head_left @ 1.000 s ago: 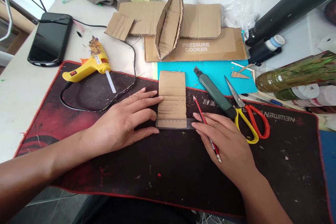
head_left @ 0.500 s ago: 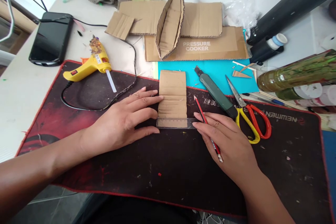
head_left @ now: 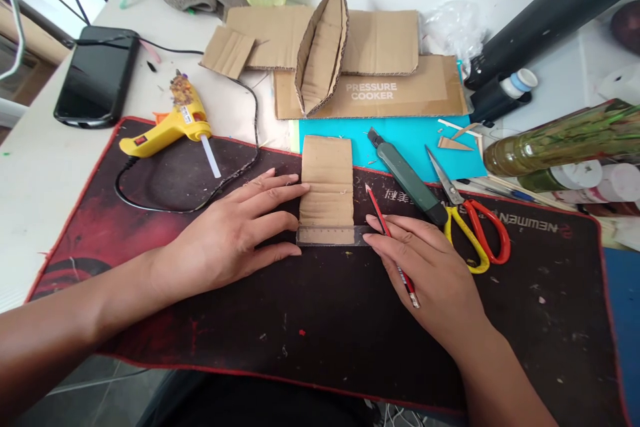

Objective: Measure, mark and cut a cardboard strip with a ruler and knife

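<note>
A transparent ruler (head_left: 327, 235) lies across the near end of a small cardboard strip (head_left: 327, 173) on the dark desk mat. My left hand (head_left: 235, 227) rests flat with fingers spread, its fingertips touching the strip's left edge and the ruler's left end. With thumb and fingertips, my right hand (head_left: 425, 260) holds the ruler's right end. A red and black pencil (head_left: 379, 210) is tucked between the fingers of that hand, its point directed away from me. Just beyond my right hand are a green utility knife (head_left: 410, 177) and scissors (head_left: 467, 220) with yellow and red handles.
On the left lie a yellow glue gun (head_left: 170, 130) with its cord and a black phone (head_left: 97, 77). Cardboard pieces (head_left: 385, 43), one folded into a pointed oval, and a blue sheet (head_left: 340, 133) are at the back. Bottles (head_left: 555, 137) line the right side.
The view has shifted slightly. Both hands, the ruler and the cardboard strip keep the same places relative to each other.
</note>
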Tool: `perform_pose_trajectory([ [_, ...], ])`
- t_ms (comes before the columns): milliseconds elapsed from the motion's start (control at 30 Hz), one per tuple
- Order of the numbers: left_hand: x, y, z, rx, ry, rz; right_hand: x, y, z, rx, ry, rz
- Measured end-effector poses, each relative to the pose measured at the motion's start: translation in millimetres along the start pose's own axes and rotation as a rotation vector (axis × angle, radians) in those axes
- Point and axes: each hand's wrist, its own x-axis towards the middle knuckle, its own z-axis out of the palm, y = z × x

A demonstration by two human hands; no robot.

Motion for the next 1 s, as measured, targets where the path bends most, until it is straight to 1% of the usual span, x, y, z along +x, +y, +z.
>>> perform_pose_trajectory([
  [67,0.4,2.4,-3.1,-0.003,0.007,-0.016,-0.4,0.1,0.0,-0.002,0.002,0.0],
  [133,-0.7,10.9,-6.2,0.033,0.05,-0.037,-0.9,0.1,0.0,-0.002,0.0,-0.002],
  [200,-4.4,26.4,-6.8,0.119,0.12,-0.045,-1.2,0.0,-0.2,-0.001,-0.006,-0.002],
  [233,-7.0,36.1,-5.6,0.154,0.125,-0.024,-1.1,-0.1,-0.4,-0.001,-0.009,-0.001],
  [267,-10.0,46.2,-3.2,0.164,0.122,0.011,-1.0,-0.2,-0.7,-0.001,-0.013,0.0],
  [300,-13.1,55.8,0.4,0.168,0.096,0.052,-0.7,-0.4,-0.9,-0.001,-0.015,0.001],
  [333,-16.1,64.2,4.9,0.191,0.062,0.064,-0.4,-0.6,-1.1,-0.002,-0.016,0.002],
  [433,-22.7,78.9,19.8,0.254,0.03,0.038,0.6,-1.3,-1.0,-0.01,-0.01,-0.003],
  [500,-24.5,80.8,27.1,0.28,0.031,0.003,0.8,-1.9,-0.2,-0.017,-0.003,-0.005],
  [567,-24.9,80.2,30.7,0.29,0.043,-0.025,0.7,-2.5,0.8,-0.024,0.006,-0.007],
  [700,-24.9,80.7,31.3,0.301,0.047,-0.07,0.6,-3.1,2.4,-0.032,0.007,0.001],
  [1000,-26.3,82.2,32.9,0.311,0.036,-0.078,1.3,-3.5,2.1,-0.031,0.015,0.012],
])
